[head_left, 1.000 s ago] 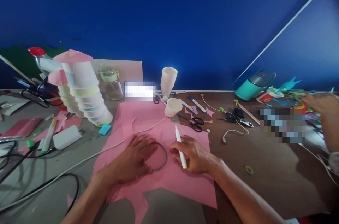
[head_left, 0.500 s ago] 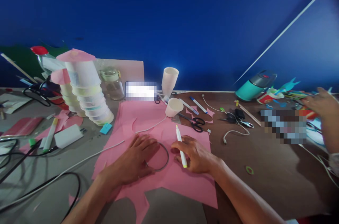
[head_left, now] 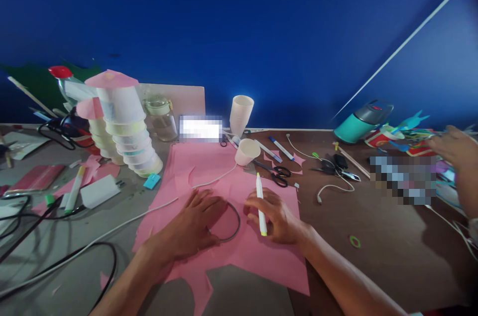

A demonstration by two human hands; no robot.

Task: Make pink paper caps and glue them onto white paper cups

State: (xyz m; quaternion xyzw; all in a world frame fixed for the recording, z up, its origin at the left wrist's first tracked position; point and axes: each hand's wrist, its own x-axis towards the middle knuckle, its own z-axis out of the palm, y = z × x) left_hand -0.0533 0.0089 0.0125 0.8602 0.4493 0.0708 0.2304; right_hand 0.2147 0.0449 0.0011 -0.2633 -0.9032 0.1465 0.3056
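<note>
A pink paper sheet (head_left: 257, 261) lies flat on the table in front of me. My left hand (head_left: 190, 229) presses palm-down on a thin dark ring (head_left: 235, 226) that rests on the sheet. My right hand (head_left: 274, 216) sits just right of the ring and grips a white marker with a yellow tip (head_left: 260, 201), tip pointing toward me near the paper. A white cable (head_left: 157, 209) runs across the sheet under my left hand's far side.
Black scissors (head_left: 278, 174) and a tipped paper cup (head_left: 246, 151) lie beyond the sheet. A stack of plastic cups (head_left: 127, 131) stands at left, with black cables (head_left: 56, 256) nearby. Another person's hand (head_left: 453, 149) reaches in at far right, beside a teal flask (head_left: 360, 119).
My right hand has turned the marker more upright and shifted slightly right. My left hand stays on the ring. The other person's hand at right has moved a little.
</note>
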